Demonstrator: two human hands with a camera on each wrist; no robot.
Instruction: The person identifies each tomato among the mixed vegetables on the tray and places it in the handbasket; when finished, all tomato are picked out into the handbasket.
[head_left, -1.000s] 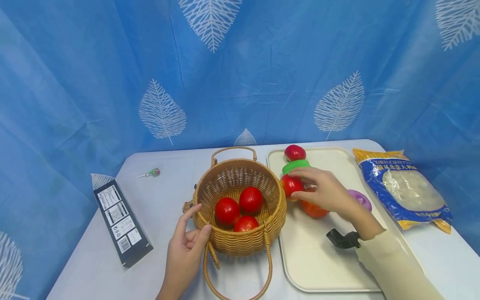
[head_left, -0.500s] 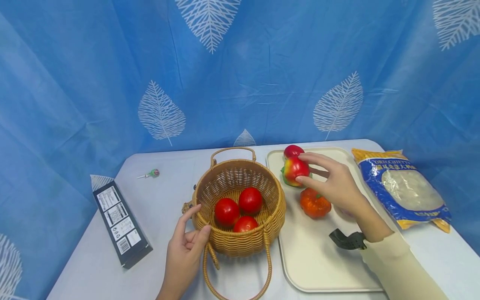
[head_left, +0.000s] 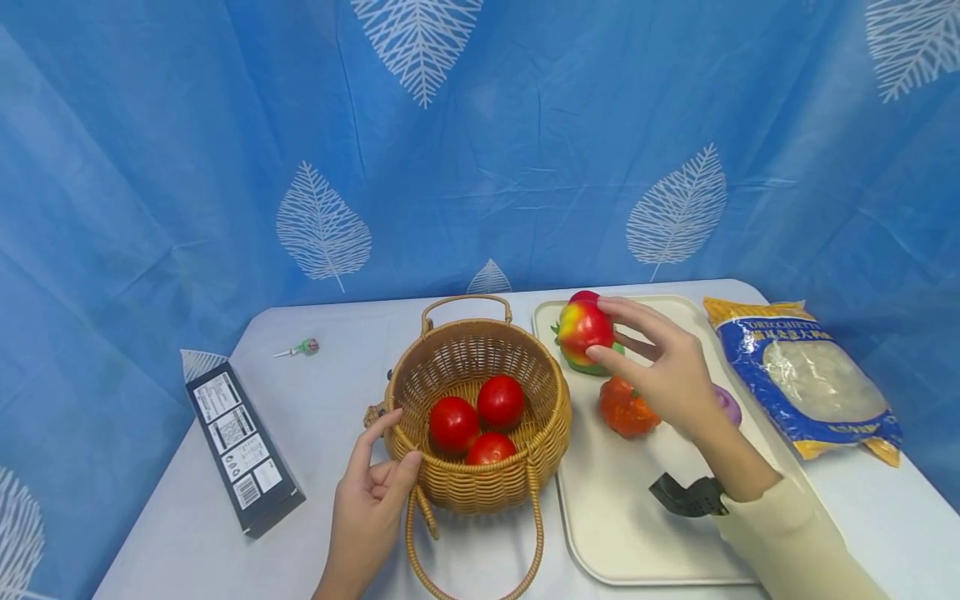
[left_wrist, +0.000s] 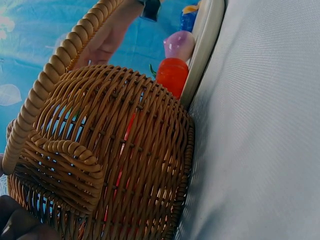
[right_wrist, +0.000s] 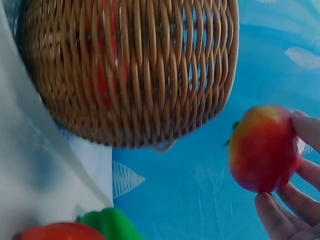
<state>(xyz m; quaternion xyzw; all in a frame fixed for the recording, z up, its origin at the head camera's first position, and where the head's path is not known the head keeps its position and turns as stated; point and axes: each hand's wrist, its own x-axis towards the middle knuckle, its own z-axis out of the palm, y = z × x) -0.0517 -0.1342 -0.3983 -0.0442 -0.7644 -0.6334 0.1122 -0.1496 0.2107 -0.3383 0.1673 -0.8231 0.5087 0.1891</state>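
Note:
My left hand [head_left: 372, 500] holds the near left rim of the round wicker basket [head_left: 480, 487] between thumb and forefinger. Inside the basket lie three red tomatoes [head_left: 454, 423], which show as red through the weave in both wrist views. My right hand [head_left: 663, 362] grips a red-and-yellow toy fruit [right_wrist: 265, 147] with a green leafy top, raised above the cream tray [head_left: 615, 533] just right of the basket. Beneath and behind that fruit, a green bell pepper [right_wrist: 107, 225] and a dark red rounded piece [head_left: 582, 296] are partly hidden.
On the tray lie an orange pumpkin-like piece [head_left: 627, 408] and a purple piece [head_left: 727, 406], partly behind my right arm. A blue-and-yellow pasta bag [head_left: 813, 375] overlaps the tray's right edge. Left of the basket are a black box [head_left: 243, 450] and a lollipop [head_left: 306, 346].
My right hand has lifted the red-and-yellow fruit off the tray and carried it up and slightly left, tilting its leafy top leftward. The left hand and basket have stayed in place.

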